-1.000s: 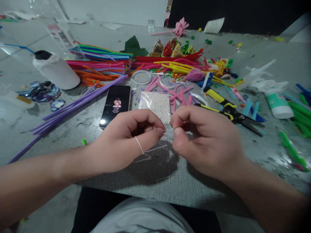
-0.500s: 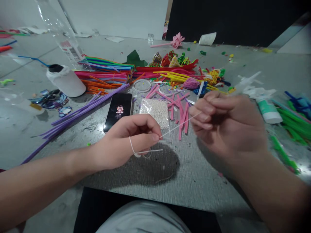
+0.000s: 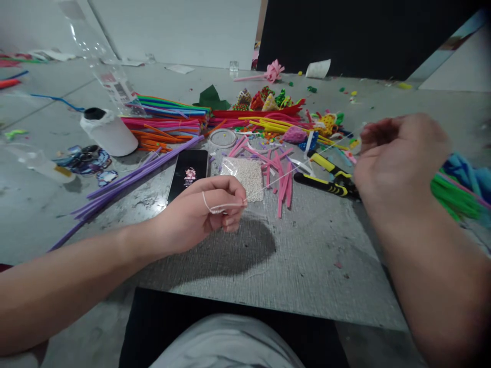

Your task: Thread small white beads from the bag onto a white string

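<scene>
A thin white thread runs tautly from one hand up to the other above the table. My left hand pinches it between thumb and fingertips, and a loop of it goes round the thumb. Higher and farther right, my right hand is closed with curled fingers at the thread's other end; motion blurs it slightly. Below the thread lie a clear bag of small white beads and cut pink strips. Yellow-and-black pliers rest near my right wrist. A black phone is partly behind my left hand.
Bundles of coloured pipe cleaners lie across the back, purple ones to the left. A white bottle and a clear plastic bottle stand left. A pink flower lies farther back; green pipe cleaners are at right.
My right hand has moved up and to the right, drawing out a longer stretch of thread. The pliers have come into sight. My left hand has shifted slightly up and left.
</scene>
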